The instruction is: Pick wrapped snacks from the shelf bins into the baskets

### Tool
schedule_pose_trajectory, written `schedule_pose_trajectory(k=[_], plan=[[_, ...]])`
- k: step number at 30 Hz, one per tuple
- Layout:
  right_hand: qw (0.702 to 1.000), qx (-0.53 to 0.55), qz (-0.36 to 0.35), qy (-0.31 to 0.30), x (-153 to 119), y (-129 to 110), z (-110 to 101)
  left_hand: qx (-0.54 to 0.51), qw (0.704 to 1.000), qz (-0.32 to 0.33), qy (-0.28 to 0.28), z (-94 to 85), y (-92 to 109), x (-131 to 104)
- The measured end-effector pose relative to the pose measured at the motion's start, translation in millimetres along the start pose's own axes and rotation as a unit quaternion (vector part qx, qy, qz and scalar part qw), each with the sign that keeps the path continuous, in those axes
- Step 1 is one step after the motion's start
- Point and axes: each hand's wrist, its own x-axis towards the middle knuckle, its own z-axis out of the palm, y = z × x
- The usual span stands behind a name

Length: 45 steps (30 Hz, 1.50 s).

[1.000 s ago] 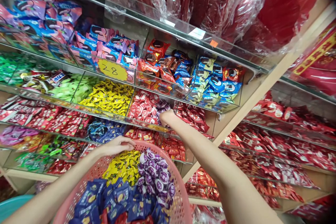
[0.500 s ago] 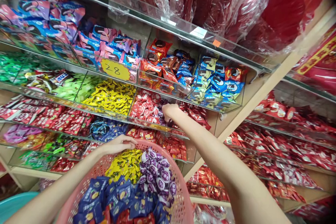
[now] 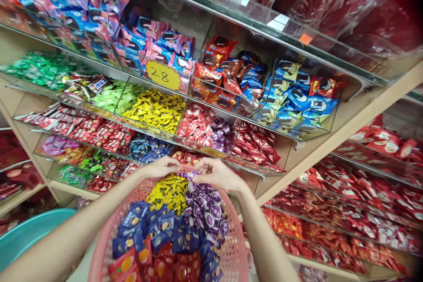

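A pink perforated basket (image 3: 236,233) holds yellow candies (image 3: 168,194), purple-and-white candies (image 3: 211,211), dark blue packets (image 3: 161,229) and red packets (image 3: 165,264). My left hand (image 3: 161,167) is closed on the basket's far rim. Just right of it, my right hand (image 3: 214,173) pinches purple candies over the same rim, above the purple pile. Behind the basket, a shelf compartment holds red-and-white candies (image 3: 196,124) with purple ones (image 3: 220,133) beside them.
Glass-fronted shelves (image 3: 257,119) of wrapped sweets rise ahead, with a yellow "28" tag (image 3: 163,76). A wooden upright (image 3: 330,141) slants at the right, with more red sweets beyond. A teal basin (image 3: 36,233) stands at the lower left.
My right hand has come back from the shelf compartment to the basket's far rim with purple candies. My left hand stays on the rim. The view has shifted, showing more of the basin.
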Motion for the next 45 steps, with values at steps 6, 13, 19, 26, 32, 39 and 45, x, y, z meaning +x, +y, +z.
schedule_pose_trajectory(k=[6,13,19,26,32,39,45], plan=[[0.98,0.046,0.007,0.196,14,89,58,-0.017,1.0,0.001,0.018,1.6,-2,-3],[0.96,0.017,-0.035,0.277,19,98,86,-0.034,0.999,0.013,-0.011,3.1,-5,-2],[0.953,0.057,-0.037,0.294,22,105,93,-0.029,0.999,0.008,-0.021,1.9,-10,1],[0.929,0.228,0.016,0.29,26,105,95,-0.025,1.0,0.001,-0.013,3.0,-12,3],[0.88,0.409,0.119,0.208,28,99,92,-0.02,1.0,-0.002,-0.008,3.5,-11,3],[0.858,0.464,0.181,0.127,29,96,80,-0.022,1.0,-0.009,-0.005,4.5,-7,3],[0.921,0.325,0.107,0.184,26,104,84,-0.019,1.0,-0.023,-0.005,4.0,-4,2]])
